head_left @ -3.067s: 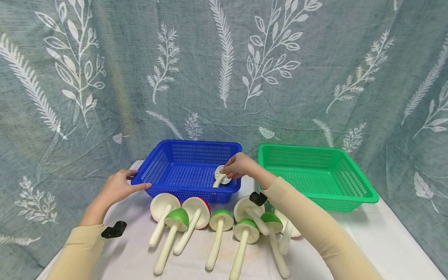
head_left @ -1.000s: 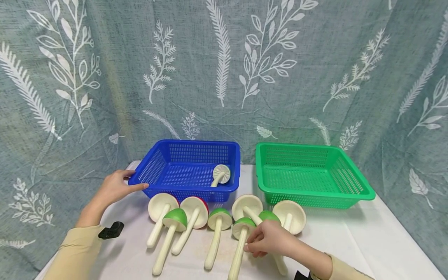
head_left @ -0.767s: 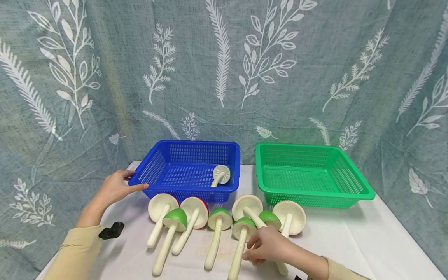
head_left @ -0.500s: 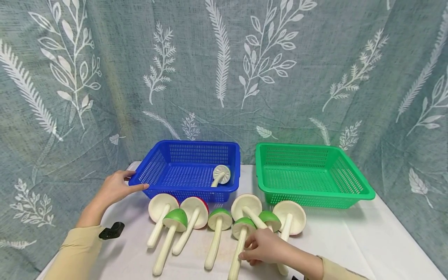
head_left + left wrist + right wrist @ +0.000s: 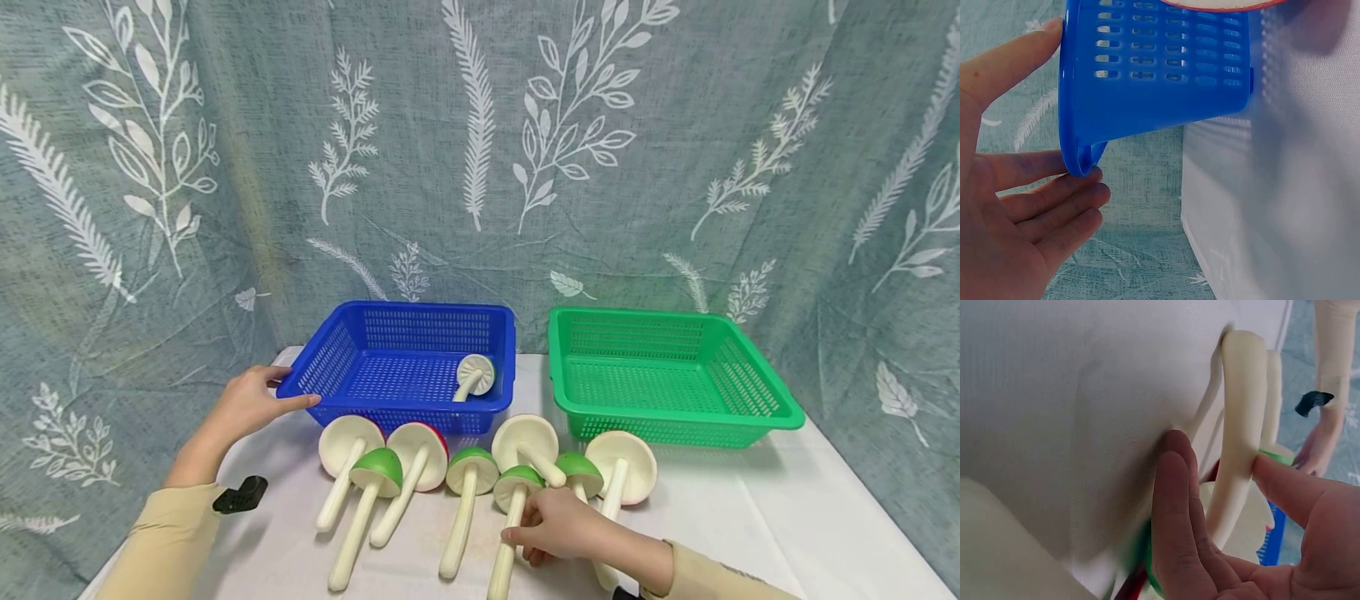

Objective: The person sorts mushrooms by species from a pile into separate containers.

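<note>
My left hand (image 5: 251, 404) holds the front left corner of the blue basket (image 5: 408, 414), thumb on its front rim and fingers at the left rim. In the left wrist view those fingers curl at the rim's underside. Low in the head view, my right hand (image 5: 558, 525) is at the stem of a green-capped mushroom (image 5: 501, 575). The right wrist view shows the thumb touching the stem (image 5: 1244, 394); the extended fingers lie along its other side with a gap near their tips. Inside the blue basket, one pale mushroom (image 5: 476, 375) lies at the right.
A green basket (image 5: 678, 419) stands right of the blue one. Several toy mushrooms, green-capped and red-rimmed, lie in a row on the white cloth (image 5: 742, 517), including a green one (image 5: 377, 473) and a red one (image 5: 431, 458). A patterned curtain (image 5: 420, 150) hangs behind.
My right hand has left the pale mushroom in the blue basket and come down to the front row. Lately it shifts slightly left, nudging the green-capped mushroom. My left hand stays at the basket.
</note>
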Available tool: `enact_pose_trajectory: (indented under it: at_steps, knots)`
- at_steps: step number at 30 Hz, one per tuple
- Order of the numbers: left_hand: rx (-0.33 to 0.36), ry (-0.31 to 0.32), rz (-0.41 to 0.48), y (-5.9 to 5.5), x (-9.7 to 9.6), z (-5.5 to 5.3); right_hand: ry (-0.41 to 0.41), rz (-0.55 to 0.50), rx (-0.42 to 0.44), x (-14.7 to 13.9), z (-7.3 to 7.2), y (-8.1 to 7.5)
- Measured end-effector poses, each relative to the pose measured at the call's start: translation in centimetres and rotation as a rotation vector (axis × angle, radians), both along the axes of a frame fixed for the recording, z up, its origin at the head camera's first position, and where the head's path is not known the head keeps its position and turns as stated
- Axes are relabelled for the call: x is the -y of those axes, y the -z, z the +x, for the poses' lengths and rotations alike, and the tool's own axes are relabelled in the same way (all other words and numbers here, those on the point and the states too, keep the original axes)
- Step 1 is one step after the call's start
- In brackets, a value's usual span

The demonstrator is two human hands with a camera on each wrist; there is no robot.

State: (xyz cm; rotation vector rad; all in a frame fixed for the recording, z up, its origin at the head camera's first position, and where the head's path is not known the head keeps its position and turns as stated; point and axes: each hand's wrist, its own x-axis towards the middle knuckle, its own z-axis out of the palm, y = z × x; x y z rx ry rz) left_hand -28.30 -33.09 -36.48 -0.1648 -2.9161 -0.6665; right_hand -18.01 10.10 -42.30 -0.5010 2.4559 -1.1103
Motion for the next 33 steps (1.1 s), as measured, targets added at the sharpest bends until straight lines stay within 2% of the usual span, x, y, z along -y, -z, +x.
enact_pose_trajectory:
  at_steps: [4, 12, 19, 33]
  knots:
    - [0.012, -0.004, -0.001, 0.0, 0.0, -0.1, 0.009, -0.007, 0.018, 0.1, 0.0, -0.2]
    - [0.021, -0.005, 0.004, -0.1, -0.1, 0.1, 0.024, -0.042, -0.001, 0.2, 0.0, 0.0]
    - [0.021, -0.005, 0.006, -0.2, -0.1, 0.2, 0.052, -0.109, 0.082, 0.3, -0.1, -0.3]
    - [0.02, -0.009, 0.002, -0.3, -0.2, 0.2, 0.041, -0.208, 0.14, 0.5, 0.5, -1.5]
